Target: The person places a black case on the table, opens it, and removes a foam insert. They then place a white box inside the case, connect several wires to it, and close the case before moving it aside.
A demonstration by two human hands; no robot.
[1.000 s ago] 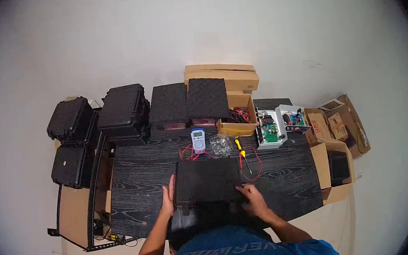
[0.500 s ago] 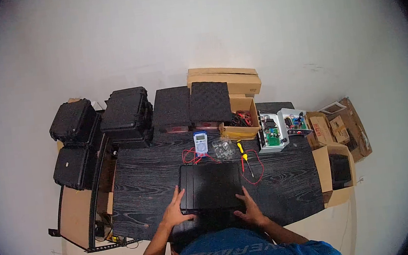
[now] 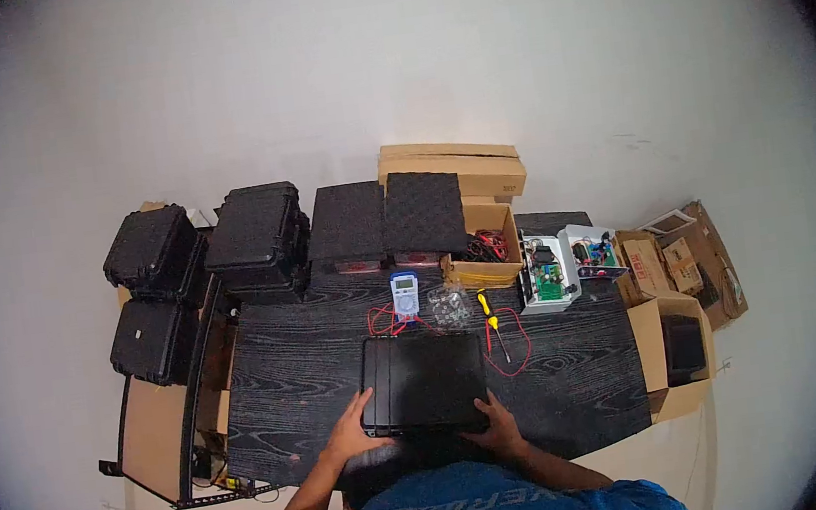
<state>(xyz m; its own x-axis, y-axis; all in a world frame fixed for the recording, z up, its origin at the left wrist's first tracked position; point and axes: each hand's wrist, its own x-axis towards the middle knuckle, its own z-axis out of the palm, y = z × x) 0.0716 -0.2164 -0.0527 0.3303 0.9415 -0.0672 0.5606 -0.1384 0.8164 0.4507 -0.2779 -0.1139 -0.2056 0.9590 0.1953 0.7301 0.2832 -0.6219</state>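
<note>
A flat black case (image 3: 425,382) lies closed on the dark wood-grain table (image 3: 283,390), right in front of the person. My left hand (image 3: 355,430) grips its lower left corner, fingers along the side edge and thumb at the near edge. At the lower right corner my right hand (image 3: 496,426) holds the case the same way. Just beyond the case are a blue and white multimeter (image 3: 406,297) with red leads, a clear bag of small parts (image 3: 450,308) and a yellow screwdriver (image 3: 495,325).
Black hard cases (image 3: 253,234) are stacked at the back left. Two dark foam-topped boxes (image 3: 351,223) and a carton of cables (image 3: 483,272) stand at the back. Opened white enclosures (image 3: 544,275) with circuit boards sit back right, near an open carton (image 3: 650,348) at the right edge.
Both hands have closed in on the case's near corners, their fingers sliding lower along its sides. The whole view has shifted slightly, so everything appears a little lower.
</note>
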